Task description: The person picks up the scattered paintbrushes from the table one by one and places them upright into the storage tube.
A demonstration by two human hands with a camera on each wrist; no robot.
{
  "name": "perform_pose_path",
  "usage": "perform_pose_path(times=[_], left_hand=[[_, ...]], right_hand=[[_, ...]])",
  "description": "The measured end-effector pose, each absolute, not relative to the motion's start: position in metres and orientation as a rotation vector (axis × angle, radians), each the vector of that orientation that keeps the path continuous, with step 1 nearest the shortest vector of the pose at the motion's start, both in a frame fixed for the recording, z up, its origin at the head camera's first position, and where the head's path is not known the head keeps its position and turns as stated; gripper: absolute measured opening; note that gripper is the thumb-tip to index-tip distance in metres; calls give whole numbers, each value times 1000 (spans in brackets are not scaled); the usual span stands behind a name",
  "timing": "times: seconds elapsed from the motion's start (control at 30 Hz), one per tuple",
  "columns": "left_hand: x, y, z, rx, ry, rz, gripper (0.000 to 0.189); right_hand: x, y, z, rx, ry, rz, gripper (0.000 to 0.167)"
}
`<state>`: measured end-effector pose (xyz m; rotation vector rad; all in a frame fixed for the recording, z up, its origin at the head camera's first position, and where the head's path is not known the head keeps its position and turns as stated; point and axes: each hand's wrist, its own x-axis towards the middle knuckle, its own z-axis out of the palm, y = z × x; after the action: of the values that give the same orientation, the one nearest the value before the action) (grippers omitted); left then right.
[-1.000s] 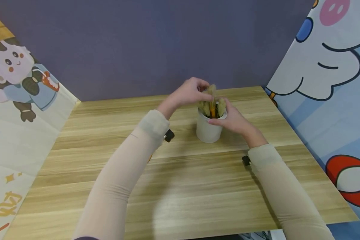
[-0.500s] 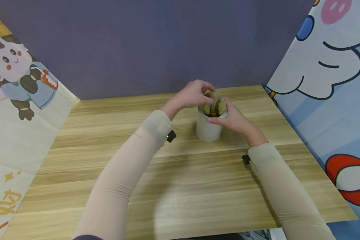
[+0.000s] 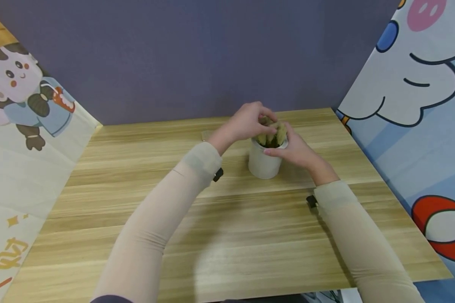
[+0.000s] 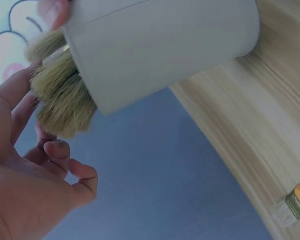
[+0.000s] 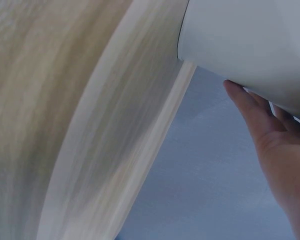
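A white cylindrical pot [image 3: 263, 163] stands upright on the table, holding several paintbrushes [image 3: 281, 134] with pale bristles pointing up. My left hand [image 3: 249, 121] reaches over the rim from the left, thumb and index finger pinching the bristle end of a paintbrush [image 4: 57, 77] low in the pot. In the left wrist view its other fingers curl loosely beside the bristles. From the right, my right hand [image 3: 297, 149] grips the pot near its rim, thumb in front. The right wrist view shows fingers [image 5: 250, 107] against the pot's side. The brush handles are hidden inside the pot.
Another paintbrush [image 4: 296, 204] with an orange handle lies on the wooden table [image 3: 250, 248], mostly behind my left wrist in the head view. A dark wall panel [image 3: 174, 63] rises behind, with cartoon-printed panels [image 3: 413, 92] at both sides.
My left hand has moved slightly right and down, lowering the paintbrush into the pot; its orange handle has gone out of sight. My right hand keeps its grip on the pot.
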<state>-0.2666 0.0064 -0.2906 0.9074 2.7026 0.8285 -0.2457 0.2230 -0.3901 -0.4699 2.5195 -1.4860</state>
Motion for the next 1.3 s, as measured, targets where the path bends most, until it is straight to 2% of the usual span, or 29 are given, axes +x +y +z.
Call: perform_pose_path(times=[0.43, 0.8, 0.97, 1.3], left_hand=[[-264, -8, -280, 949, 2772, 764, 46], [-274, -75, -275, 760, 2825, 787, 43], [-281, -111, -294, 622, 2812, 770, 44], [-272, -167, -368, 361, 2718, 573, 56]], right_hand=[[-244, 222, -389, -437, 2548, -1452, 101], [-244, 220, -385, -344, 2609, -1381, 113], [-244, 219, -385, -348, 2621, -1387, 113], [-243, 220, -385, -415, 2641, -1385, 108]])
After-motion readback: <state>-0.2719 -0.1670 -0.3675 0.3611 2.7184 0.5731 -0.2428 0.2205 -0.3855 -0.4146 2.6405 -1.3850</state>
